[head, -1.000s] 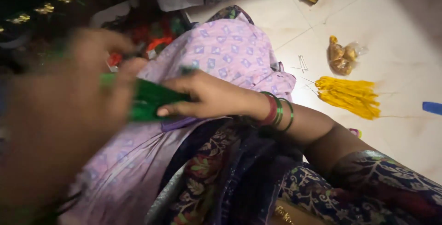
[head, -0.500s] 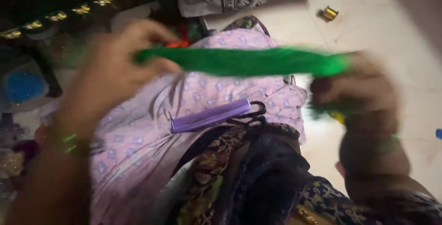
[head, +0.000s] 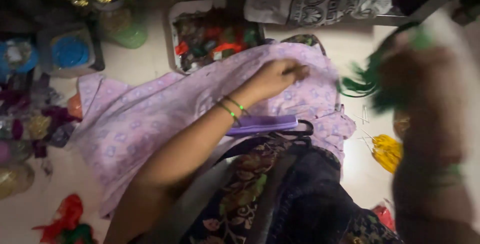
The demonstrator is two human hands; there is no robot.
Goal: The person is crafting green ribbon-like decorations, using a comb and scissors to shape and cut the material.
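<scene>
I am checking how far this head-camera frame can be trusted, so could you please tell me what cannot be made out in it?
- Right hand, head view: motion blur smears it, so its grip on the green thread bundle is unclear.
- Left hand on the lilac printed cloth: fingertips curl under, hiding whatever they pinch.
- White tray of mixed colourful scraps: contents too dim and small.
- Yellow tassel bundle: partly hidden by the right forearm.
</scene>
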